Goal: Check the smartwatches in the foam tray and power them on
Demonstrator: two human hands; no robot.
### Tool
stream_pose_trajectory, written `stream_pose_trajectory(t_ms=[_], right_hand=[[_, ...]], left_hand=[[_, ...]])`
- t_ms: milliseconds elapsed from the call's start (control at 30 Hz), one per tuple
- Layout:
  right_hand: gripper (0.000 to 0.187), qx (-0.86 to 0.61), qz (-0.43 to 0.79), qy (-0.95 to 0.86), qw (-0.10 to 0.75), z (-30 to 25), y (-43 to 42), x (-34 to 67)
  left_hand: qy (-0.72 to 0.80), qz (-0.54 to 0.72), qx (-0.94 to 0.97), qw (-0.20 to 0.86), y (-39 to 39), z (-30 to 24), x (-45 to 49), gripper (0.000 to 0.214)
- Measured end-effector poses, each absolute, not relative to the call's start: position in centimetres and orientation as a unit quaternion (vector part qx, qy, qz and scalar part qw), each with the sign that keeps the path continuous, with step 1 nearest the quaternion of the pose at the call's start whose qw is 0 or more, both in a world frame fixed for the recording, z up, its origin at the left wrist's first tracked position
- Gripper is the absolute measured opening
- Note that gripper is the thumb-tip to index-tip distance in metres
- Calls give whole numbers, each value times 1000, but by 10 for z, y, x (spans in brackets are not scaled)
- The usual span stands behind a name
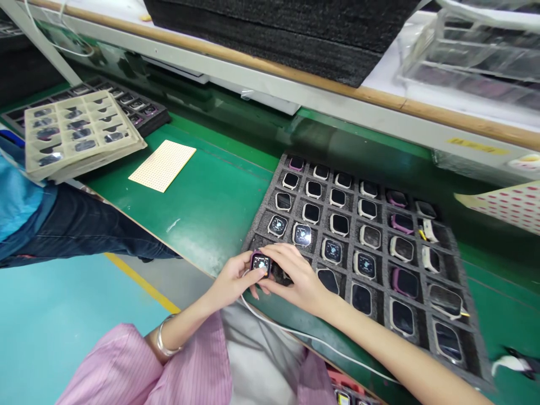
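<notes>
A smartwatch [261, 264] without a strap, in a purple case, has its screen lit, with text and a round graphic on it. My left hand [234, 281] grips it from the left side, fingers closed round the case. From the right, my right hand [300, 279] holds the same watch, its fingers over the upper edge and a digit at the lower part of the screen. A white cable [304, 336] runs from my left hand to the lower right; its end at the watch is hidden. Close by lies a dark foam tray [262, 220] with many watches, several with lit screens.
A yellow perforated card [163, 166] lies on the green table [202, 202]. Stacked cream trays [67, 132] of dark parts overlap another foam tray [157, 117] at left, beside a person in blue. A shelf [253, 62] crosses above, bearing black foam [278, 34] and clear plastic boxes [476, 62].
</notes>
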State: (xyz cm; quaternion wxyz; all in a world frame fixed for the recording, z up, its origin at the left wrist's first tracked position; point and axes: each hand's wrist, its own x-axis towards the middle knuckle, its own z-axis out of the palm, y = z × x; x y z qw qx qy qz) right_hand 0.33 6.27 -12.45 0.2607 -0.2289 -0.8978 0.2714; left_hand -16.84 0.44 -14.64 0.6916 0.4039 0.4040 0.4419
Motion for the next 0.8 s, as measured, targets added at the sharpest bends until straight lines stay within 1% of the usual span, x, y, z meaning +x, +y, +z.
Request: stream_pose_trajectory(t_ms=[67, 133, 233, 267, 333, 433, 500, 600, 633, 700, 800], right_hand=[[39, -217, 268, -903, 255, -120, 64, 3], [38, -217, 277, -897, 269, -116, 67, 3], [37, -273, 269, -870, 308, -113, 72, 1], [36, -297, 251, -869, 305, -114, 74, 0], [36, -325, 201, -889, 252, -114, 76, -2], [43, -321, 137, -925, 150, -108, 76, 0], [40, -319, 110, -933, 122, -98, 75, 8], [27, -334, 74, -936, 77, -83, 71, 23], [25, -341, 66, -936, 56, -80, 69, 27], [27, -350, 62, -935, 26, -80, 65, 32], [29, -343, 62, -937, 30, -88, 64, 36]], left_hand=[[420, 428, 436, 671, -2, -147, -169, 37], [415, 424, 467, 656, -13, -147, -172, 39], [406, 422, 451, 673, -29, -149, -178, 38], [412, 417, 436, 683, -33, -150, -179, 35], [431, 397, 417, 695, -39, -152, -181, 31], [434, 372, 423, 703, -43, -152, -180, 32], [426, 368, 421, 711, -42, -150, -179, 32], [411, 378, 409, 722, -36, -143, -176, 31], [408, 383, 405, 723, -33, -140, -174, 31], [401, 395, 401, 723, -25, -135, -170, 31], [384, 416, 400, 721, -11, -132, -161, 32]])
